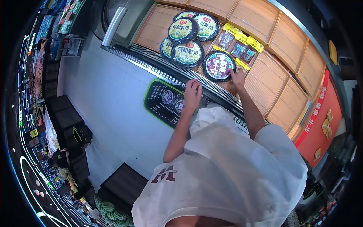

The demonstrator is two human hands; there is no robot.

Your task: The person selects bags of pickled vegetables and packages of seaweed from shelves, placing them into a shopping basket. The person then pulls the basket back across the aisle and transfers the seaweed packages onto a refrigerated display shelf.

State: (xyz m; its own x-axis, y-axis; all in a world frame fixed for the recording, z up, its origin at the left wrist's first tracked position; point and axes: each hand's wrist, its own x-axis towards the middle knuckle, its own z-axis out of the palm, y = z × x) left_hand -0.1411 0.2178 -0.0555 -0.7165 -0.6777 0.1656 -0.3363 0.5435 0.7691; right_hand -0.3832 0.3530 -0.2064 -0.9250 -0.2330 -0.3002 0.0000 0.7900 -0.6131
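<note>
My right hand [238,78] is closed on the right edge of a round pack of dried seaweed [216,66] with a purple label, its thumb over the rim. The pack lies at the front of the display case. My left hand [193,93] hovers by the case's front edge, fingers loosely bent and apart, with nothing visible in it. Left of the purple pack, several round seaweed packs [187,53] with green-and-white labels are piled up. Below my left hand is a black basket [153,99] with a green rim, holding purple-labelled packs [167,97] partly hidden by my forearm.
Small bags with yellow header cards [239,49] lie behind the purple pack. Tan trays [260,84] line the case, and a metal grille [151,70] runs along its front. A red panel [317,130] stands at the right. Dark crates [124,188] sit on the pale floor.
</note>
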